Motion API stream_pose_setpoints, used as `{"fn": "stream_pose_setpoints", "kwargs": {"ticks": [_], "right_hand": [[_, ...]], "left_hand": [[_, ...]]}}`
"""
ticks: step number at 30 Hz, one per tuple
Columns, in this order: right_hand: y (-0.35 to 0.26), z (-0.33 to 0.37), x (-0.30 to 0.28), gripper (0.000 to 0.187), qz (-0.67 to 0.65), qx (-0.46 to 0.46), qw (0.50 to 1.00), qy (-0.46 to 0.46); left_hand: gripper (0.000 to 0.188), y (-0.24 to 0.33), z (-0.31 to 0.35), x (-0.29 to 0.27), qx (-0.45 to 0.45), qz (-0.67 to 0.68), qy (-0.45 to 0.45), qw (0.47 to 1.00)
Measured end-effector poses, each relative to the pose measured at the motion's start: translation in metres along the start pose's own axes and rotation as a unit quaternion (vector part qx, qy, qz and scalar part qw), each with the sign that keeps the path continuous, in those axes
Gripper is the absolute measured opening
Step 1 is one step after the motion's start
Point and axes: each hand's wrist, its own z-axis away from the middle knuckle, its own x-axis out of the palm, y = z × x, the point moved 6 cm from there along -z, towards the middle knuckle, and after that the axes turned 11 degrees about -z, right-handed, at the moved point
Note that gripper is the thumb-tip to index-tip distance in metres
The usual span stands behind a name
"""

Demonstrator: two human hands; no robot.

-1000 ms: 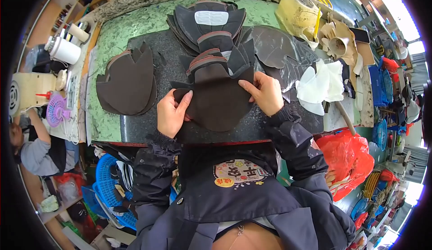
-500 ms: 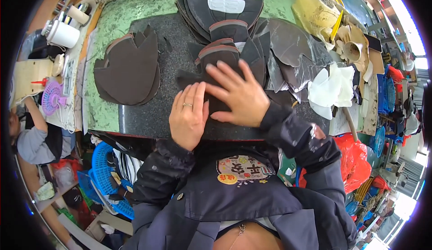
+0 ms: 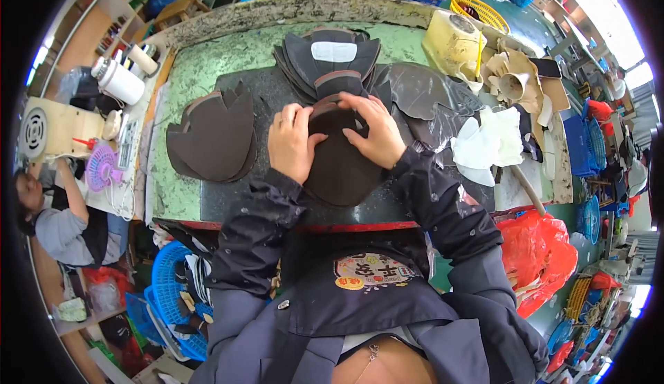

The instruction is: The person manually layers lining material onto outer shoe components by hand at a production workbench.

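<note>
Your left hand [image 3: 290,145] and right hand [image 3: 380,135], fingers parted from thumbs, touch the brown piece [image 3: 342,170] stretching toward the near bench edge [image 3: 346,228].

1 fisheye view, head-worn, facing steeply down, wide; near the workbench [image 3: 190,73]

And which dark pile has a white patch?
The far middle stack, white patch on top; the left pile and nearest brown piece have none.
</note>
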Motion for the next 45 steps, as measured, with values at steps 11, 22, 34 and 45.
{"fn": "stream_pose_setpoints", "kwargs": {"ticks": [11,22,34,45], "right_hand": [[0.019,-0.012,0.007,0.057,-0.089,0.187,0.949,-0.236],[0.014,0.073,-0.132,0.025,0.075,0.121,0.984,0.107],[0.026,0.134,-0.176,0.054,0.394,0.167,0.903,-0.051],[-0.139,0.147,-0.137,0.016,0.277,-0.164,0.945,0.061]], "left_hand": [[0.028,0.020,0.021,-0.011,0.230,0.186,0.020,0.955],[0.051,-0.118,0.024,-0.095,-0.070,-0.087,0.108,0.988],[0.052,0.224,-0.011,0.096,0.336,0.133,-0.128,0.924],[0.070,0.212,-0.009,0.075,0.356,0.179,-0.159,0.903]]}}
